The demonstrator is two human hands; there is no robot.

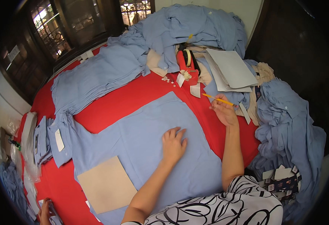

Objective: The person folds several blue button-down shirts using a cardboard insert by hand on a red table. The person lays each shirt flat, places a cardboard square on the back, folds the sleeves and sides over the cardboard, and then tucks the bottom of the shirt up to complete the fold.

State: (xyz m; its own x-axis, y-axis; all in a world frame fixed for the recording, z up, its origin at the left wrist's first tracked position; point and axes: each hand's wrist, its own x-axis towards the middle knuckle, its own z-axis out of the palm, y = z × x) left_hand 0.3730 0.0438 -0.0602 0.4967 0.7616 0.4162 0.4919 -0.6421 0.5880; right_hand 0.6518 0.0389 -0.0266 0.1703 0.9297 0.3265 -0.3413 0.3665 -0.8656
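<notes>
A light blue shirt lies spread on the red cloth in front of me. My left hand rests flat on it, fingers stretched out and holding nothing. To the right, my right hand is raised near the cloth's right side with a yellow pencil pinched in its fingers. A beige cardboard sheet lies on the shirt, left of my left forearm. On the shirt's far-left part is a white tag.
Red cloth covers the table. Blue garments are heaped at the back, with more on the right. White sheets are stacked near a tape roll and small buttons. Another person's hand is at lower left.
</notes>
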